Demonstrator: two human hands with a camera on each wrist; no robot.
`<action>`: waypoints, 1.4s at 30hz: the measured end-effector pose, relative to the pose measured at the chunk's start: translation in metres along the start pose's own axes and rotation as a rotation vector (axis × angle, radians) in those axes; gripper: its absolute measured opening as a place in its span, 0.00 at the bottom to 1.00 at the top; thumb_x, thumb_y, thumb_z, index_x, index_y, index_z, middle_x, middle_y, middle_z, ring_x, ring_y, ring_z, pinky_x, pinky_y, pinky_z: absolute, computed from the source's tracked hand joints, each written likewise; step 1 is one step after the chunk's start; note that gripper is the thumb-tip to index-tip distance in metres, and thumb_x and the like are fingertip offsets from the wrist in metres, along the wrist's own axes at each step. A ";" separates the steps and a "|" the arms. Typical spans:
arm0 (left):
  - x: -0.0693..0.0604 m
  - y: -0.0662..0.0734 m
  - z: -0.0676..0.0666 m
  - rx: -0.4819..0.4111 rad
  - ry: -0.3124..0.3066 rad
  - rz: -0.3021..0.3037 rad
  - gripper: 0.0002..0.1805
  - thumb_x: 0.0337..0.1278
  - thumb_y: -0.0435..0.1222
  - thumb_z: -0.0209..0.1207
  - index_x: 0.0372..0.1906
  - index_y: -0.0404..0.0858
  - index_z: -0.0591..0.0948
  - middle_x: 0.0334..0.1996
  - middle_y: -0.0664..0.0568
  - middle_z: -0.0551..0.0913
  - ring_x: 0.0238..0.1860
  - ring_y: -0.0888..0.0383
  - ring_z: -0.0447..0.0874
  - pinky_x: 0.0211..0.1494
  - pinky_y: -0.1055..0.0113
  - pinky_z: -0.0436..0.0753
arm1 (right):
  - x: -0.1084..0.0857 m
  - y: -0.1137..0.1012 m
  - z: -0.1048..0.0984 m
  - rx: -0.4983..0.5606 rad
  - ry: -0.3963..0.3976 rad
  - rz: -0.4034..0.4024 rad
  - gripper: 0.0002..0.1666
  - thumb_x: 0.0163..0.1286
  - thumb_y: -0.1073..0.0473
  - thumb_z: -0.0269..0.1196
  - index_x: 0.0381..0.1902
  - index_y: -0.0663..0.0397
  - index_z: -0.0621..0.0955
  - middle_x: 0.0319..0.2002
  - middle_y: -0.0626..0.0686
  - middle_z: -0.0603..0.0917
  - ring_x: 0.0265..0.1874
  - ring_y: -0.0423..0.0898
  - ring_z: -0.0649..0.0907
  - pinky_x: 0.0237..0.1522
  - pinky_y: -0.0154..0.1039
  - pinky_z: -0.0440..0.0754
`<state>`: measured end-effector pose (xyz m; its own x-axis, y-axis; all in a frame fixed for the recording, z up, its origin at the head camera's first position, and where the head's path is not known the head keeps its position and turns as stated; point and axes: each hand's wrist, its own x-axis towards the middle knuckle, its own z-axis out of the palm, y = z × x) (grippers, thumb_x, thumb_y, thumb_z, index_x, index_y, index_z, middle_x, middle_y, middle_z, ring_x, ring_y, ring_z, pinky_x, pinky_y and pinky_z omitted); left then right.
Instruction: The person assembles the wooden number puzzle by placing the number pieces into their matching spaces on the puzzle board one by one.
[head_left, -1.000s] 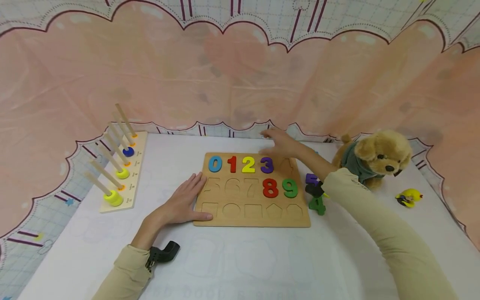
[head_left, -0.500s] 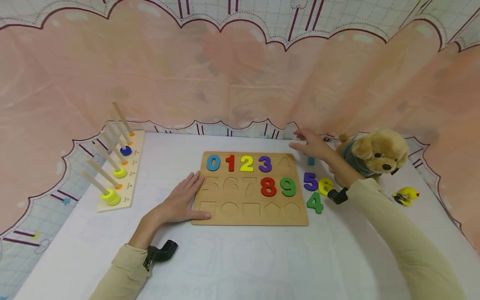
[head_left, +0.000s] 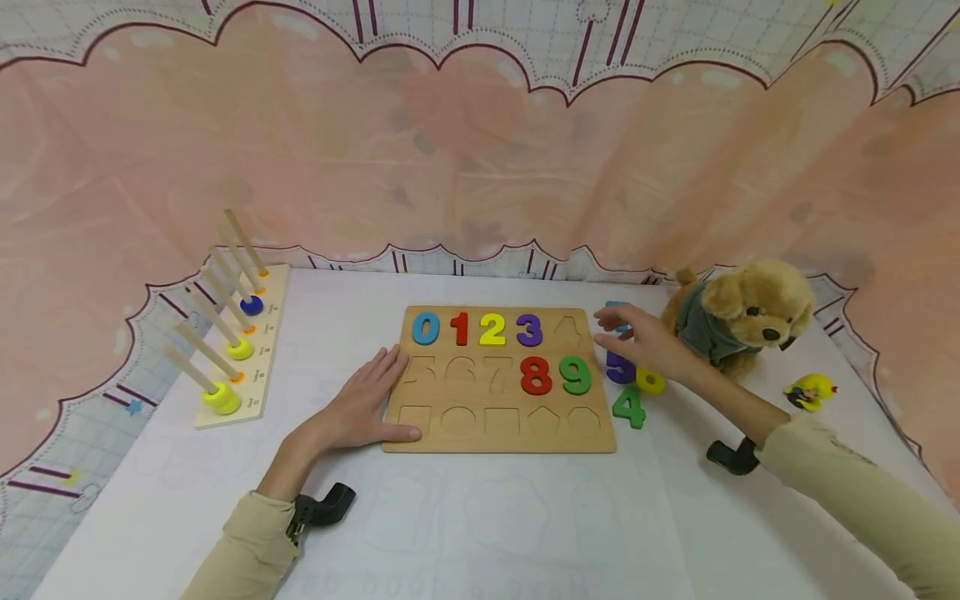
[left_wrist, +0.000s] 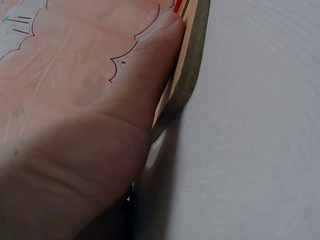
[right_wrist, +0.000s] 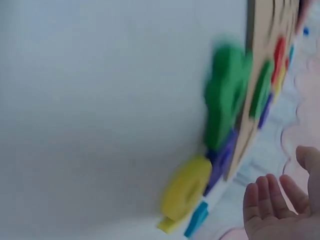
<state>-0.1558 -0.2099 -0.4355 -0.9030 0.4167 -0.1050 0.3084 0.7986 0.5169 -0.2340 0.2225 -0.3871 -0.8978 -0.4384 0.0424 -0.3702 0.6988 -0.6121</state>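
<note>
My left hand (head_left: 360, 404) rests on the left edge of a wooden number puzzle board (head_left: 450, 392), fingers straight; its thumb (left_wrist: 145, 65) lies along the near left corner. Numbers 0, 1, 2, 3, 8 and 9 sit in their slots. Just right of the board, my right hand (head_left: 648, 340) hovers over loose number pieces, fingers loosely bent and holding nothing. Beneath or beside it are a blue piece (head_left: 617, 305), partly hidden, a purple 5 (head_left: 619, 368) and a yellow 6 (head_left: 651, 382). A green 4 (head_left: 628, 407) lies nearer; it looks blurred in the right wrist view.
A wooden peg stand (head_left: 262, 367) with yellow and blue rings stands on the left of the white table (head_left: 495, 525). A plush dog (head_left: 757, 308) in a green top sits at the back right, with a yellow rubber duck (head_left: 812, 392) beyond it. A curtain hangs behind.
My right hand has moved from behind the board's back right to the right, then down toward the loose numbers. My left hand stays on the board.
</note>
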 end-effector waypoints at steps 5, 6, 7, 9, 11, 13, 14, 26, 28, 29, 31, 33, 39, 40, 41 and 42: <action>0.000 0.000 0.000 -0.002 0.000 0.001 0.63 0.44 0.62 0.67 0.77 0.36 0.47 0.79 0.41 0.41 0.79 0.41 0.34 0.78 0.40 0.43 | -0.039 -0.005 0.010 0.011 -0.006 -0.027 0.22 0.68 0.60 0.63 0.56 0.68 0.76 0.49 0.63 0.83 0.48 0.55 0.82 0.47 0.43 0.83; 0.000 0.000 0.000 -0.003 -0.001 0.000 0.63 0.44 0.62 0.67 0.77 0.36 0.47 0.79 0.41 0.41 0.79 0.41 0.34 0.78 0.40 0.42 | -0.046 -0.005 0.011 0.009 -0.008 -0.030 0.21 0.68 0.60 0.63 0.55 0.68 0.76 0.48 0.62 0.83 0.47 0.55 0.82 0.46 0.42 0.83; 0.000 0.000 0.000 -0.002 -0.001 -0.001 0.63 0.44 0.62 0.67 0.77 0.36 0.47 0.79 0.41 0.41 0.79 0.41 0.34 0.78 0.40 0.42 | -0.051 -0.005 0.012 0.001 -0.009 -0.030 0.21 0.67 0.60 0.64 0.54 0.67 0.77 0.48 0.61 0.83 0.47 0.54 0.82 0.45 0.40 0.84; 0.000 0.000 0.000 -0.001 -0.003 -0.001 0.63 0.44 0.62 0.66 0.77 0.36 0.47 0.79 0.41 0.41 0.79 0.41 0.34 0.78 0.40 0.42 | -0.061 -0.005 0.013 -0.002 -0.009 -0.028 0.21 0.66 0.60 0.65 0.53 0.66 0.78 0.47 0.60 0.84 0.47 0.54 0.82 0.44 0.38 0.83; 0.000 0.000 0.000 0.001 -0.004 -0.001 0.63 0.44 0.62 0.66 0.77 0.36 0.47 0.79 0.41 0.41 0.79 0.41 0.34 0.78 0.40 0.42 | -0.070 -0.004 0.013 0.001 -0.007 -0.027 0.20 0.65 0.60 0.66 0.52 0.65 0.78 0.47 0.60 0.84 0.47 0.54 0.82 0.44 0.36 0.83; 0.000 0.000 0.000 -0.001 -0.003 0.000 0.63 0.44 0.62 0.66 0.77 0.36 0.47 0.79 0.41 0.41 0.79 0.41 0.34 0.78 0.40 0.42 | -0.076 -0.004 0.012 0.000 -0.007 -0.020 0.21 0.64 0.60 0.67 0.52 0.64 0.78 0.48 0.59 0.83 0.47 0.54 0.81 0.43 0.34 0.83; 0.000 0.000 0.000 -0.003 -0.002 0.000 0.63 0.44 0.62 0.67 0.77 0.36 0.47 0.79 0.41 0.41 0.79 0.41 0.34 0.78 0.40 0.42 | -0.079 -0.003 0.012 0.000 -0.005 -0.013 0.21 0.63 0.59 0.68 0.52 0.63 0.78 0.48 0.58 0.83 0.48 0.54 0.81 0.43 0.33 0.82; -0.001 0.002 0.000 -0.003 -0.003 -0.001 0.63 0.44 0.61 0.67 0.77 0.35 0.47 0.79 0.40 0.41 0.79 0.40 0.35 0.78 0.40 0.43 | -0.095 0.007 0.015 -0.059 0.028 -0.058 0.23 0.60 0.58 0.70 0.51 0.61 0.79 0.46 0.55 0.82 0.44 0.47 0.79 0.39 0.32 0.82; -0.001 0.002 0.000 -0.001 -0.004 -0.002 0.63 0.44 0.61 0.67 0.77 0.35 0.47 0.79 0.40 0.41 0.79 0.40 0.35 0.78 0.40 0.42 | -0.096 0.006 0.015 -0.088 0.023 -0.060 0.24 0.58 0.57 0.71 0.52 0.60 0.79 0.46 0.54 0.81 0.40 0.45 0.78 0.38 0.32 0.81; -0.001 0.002 0.000 -0.002 -0.005 -0.004 0.63 0.44 0.61 0.67 0.77 0.35 0.47 0.79 0.40 0.41 0.79 0.40 0.35 0.78 0.40 0.42 | -0.096 0.006 0.015 -0.103 0.015 -0.054 0.25 0.58 0.56 0.71 0.52 0.59 0.79 0.46 0.54 0.80 0.39 0.45 0.77 0.37 0.32 0.80; -0.001 0.002 0.000 -0.003 -0.004 -0.002 0.63 0.44 0.61 0.67 0.77 0.35 0.47 0.79 0.40 0.41 0.79 0.40 0.35 0.78 0.40 0.42 | -0.097 0.005 0.015 -0.130 0.000 -0.047 0.26 0.58 0.54 0.72 0.53 0.57 0.79 0.46 0.53 0.79 0.39 0.43 0.75 0.37 0.32 0.78; -0.001 0.002 0.000 -0.005 -0.003 -0.001 0.63 0.44 0.61 0.67 0.77 0.35 0.47 0.79 0.40 0.41 0.79 0.40 0.35 0.78 0.40 0.42 | -0.097 0.005 0.015 -0.144 -0.017 -0.042 0.28 0.58 0.53 0.72 0.54 0.57 0.80 0.46 0.53 0.77 0.39 0.42 0.74 0.37 0.32 0.75; 0.000 0.001 0.001 0.005 0.000 -0.001 0.63 0.44 0.61 0.67 0.77 0.36 0.47 0.79 0.41 0.41 0.79 0.40 0.35 0.78 0.39 0.43 | -0.098 0.006 0.017 -0.114 -0.030 -0.039 0.29 0.58 0.52 0.72 0.55 0.57 0.79 0.46 0.52 0.76 0.42 0.42 0.74 0.35 0.30 0.73; 0.000 0.001 0.001 0.006 0.001 -0.003 0.63 0.44 0.62 0.67 0.77 0.36 0.47 0.79 0.41 0.41 0.79 0.40 0.35 0.78 0.39 0.43 | -0.098 0.007 0.017 -0.113 -0.027 -0.043 0.29 0.58 0.52 0.72 0.55 0.57 0.79 0.46 0.52 0.76 0.42 0.41 0.74 0.35 0.30 0.73; 0.000 0.000 0.001 0.009 0.002 -0.004 0.63 0.44 0.62 0.67 0.77 0.36 0.47 0.79 0.41 0.41 0.79 0.41 0.35 0.77 0.39 0.43 | -0.098 0.007 0.018 -0.116 -0.022 -0.049 0.29 0.58 0.52 0.72 0.55 0.57 0.79 0.45 0.52 0.77 0.41 0.41 0.74 0.35 0.30 0.73; 0.000 0.000 0.001 0.007 0.002 -0.005 0.63 0.44 0.62 0.67 0.77 0.36 0.47 0.79 0.41 0.41 0.79 0.41 0.35 0.77 0.39 0.43 | -0.097 0.007 0.018 -0.119 -0.020 -0.055 0.28 0.57 0.53 0.72 0.54 0.57 0.80 0.45 0.52 0.77 0.42 0.41 0.74 0.35 0.30 0.73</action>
<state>-0.1555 -0.2094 -0.4363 -0.9052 0.4115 -0.1061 0.3057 0.8039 0.5102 -0.1448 0.2600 -0.4101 -0.8710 -0.4880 0.0568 -0.4451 0.7349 -0.5116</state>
